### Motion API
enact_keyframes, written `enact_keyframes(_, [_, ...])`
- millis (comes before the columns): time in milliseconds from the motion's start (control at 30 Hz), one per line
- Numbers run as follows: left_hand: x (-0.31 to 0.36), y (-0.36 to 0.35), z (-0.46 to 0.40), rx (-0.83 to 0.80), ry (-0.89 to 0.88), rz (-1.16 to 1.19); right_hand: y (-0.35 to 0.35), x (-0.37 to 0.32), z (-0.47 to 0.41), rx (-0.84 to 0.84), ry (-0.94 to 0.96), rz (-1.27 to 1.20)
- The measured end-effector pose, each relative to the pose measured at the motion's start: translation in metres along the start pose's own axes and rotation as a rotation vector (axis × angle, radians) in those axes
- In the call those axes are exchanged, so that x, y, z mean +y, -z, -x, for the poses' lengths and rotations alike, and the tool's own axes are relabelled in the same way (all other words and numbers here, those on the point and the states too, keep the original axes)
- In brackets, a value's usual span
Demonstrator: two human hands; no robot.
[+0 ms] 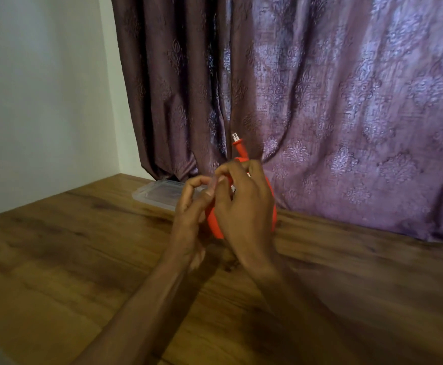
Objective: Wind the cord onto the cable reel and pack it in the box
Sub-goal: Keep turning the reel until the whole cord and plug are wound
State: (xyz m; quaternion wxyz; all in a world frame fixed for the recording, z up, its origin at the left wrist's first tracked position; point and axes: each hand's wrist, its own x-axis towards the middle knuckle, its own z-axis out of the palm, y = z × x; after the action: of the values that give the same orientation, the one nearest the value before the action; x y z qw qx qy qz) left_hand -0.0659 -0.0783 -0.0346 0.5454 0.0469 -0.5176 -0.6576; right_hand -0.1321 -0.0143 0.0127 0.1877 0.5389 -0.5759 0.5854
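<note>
A red cable reel (213, 222) stands on edge on the wooden table (83, 259), mostly hidden behind my hands. My right hand (244, 204) wraps over its top and grips it. A red plug (239, 144) with metal pins sticks up above my right hand's fingers. My left hand (191, 206) is at the reel's left side, its fingertips pinched near the top by my right hand's fingers; what they hold is hidden. A clear plastic box (160, 193) lies flat behind my left hand.
A purple patterned curtain (320, 101) hangs right behind the reel and reaches the tabletop. A white wall (38, 101) closes the left side. The table stretches toward me and to both sides.
</note>
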Motion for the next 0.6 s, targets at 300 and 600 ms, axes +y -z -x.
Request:
enact_keyframes(300, [0.004,0.011,-0.009,0.254,-0.049,-0.033,-0.001,-0.002,-0.002,-0.135,0.107,0.017])
enact_keyframes(600, [0.017,0.025,-0.014,0.395,-0.07,0.003,0.005,0.021,-0.008,-0.322,0.114,0.433])
